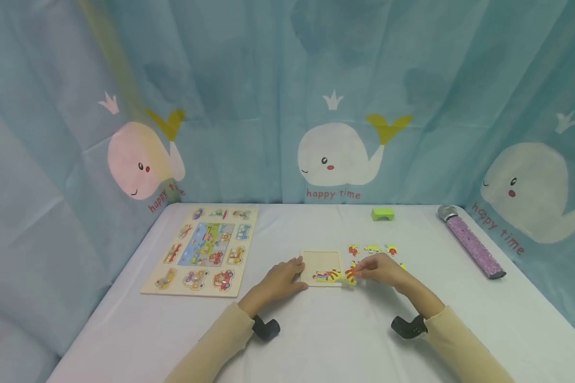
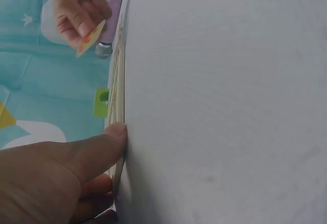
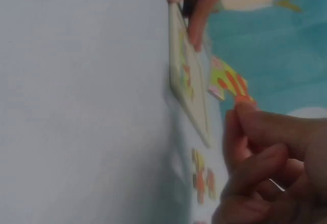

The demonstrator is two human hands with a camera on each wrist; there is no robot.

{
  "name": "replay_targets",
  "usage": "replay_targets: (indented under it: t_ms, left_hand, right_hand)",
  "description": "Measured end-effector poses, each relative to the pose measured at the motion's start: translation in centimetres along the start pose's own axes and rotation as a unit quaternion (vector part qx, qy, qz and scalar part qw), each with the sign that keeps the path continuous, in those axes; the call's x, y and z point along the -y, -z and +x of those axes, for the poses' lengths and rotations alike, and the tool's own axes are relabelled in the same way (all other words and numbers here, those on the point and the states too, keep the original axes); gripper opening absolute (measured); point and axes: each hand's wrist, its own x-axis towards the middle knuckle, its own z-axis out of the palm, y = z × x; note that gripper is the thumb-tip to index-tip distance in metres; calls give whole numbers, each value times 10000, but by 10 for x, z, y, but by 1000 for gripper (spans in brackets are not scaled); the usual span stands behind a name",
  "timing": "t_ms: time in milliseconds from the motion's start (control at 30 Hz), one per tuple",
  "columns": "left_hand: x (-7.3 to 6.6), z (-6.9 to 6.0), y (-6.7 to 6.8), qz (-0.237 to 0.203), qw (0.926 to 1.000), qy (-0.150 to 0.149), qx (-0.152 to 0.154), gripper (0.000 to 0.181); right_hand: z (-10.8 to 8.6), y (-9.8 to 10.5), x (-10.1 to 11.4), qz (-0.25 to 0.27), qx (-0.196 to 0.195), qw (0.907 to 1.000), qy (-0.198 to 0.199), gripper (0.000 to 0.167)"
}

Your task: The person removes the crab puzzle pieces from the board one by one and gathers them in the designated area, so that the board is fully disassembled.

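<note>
My left hand [image 1: 282, 277] grips the left side of a small square wooden puzzle tray [image 1: 320, 260], thumb at the near edge and fingers further up that side. Along the tray's near edge lie fitted puzzle pieces [image 1: 323, 277] with a rainbow and striped pattern. Between thumb and fingertips, my right hand [image 1: 382, 268] pinches a yellow puzzle piece [image 3: 225, 78] with orange stripes. This piece is held tilted, raised beside the tray's lower right corner. Several loose pieces [image 1: 372, 248] lie right of the tray, some hidden behind the right hand.
A larger wooden vehicle puzzle board [image 1: 241, 223] lies at the left. Toward the back edge sits a green arch block [image 1: 382, 214]. A microphone with a glittery pink handle [image 1: 474, 247] lies at the right. Whale-print curtains [image 1: 249, 106] surround the white table [image 1: 326, 340].
</note>
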Motion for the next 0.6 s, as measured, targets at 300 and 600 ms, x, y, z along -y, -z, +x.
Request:
replay_targets:
  t_ms: [300,600]
  left_hand:
    - [4,1,2,4,10000,36,-75,58]
    - [3,1,0,-193,9998,23,15,58]
  right_hand:
    - [-5,8,-19,-233,65,9994,-236,17]
    - [-6,2,-20,-395,-131,9984,-381,13]
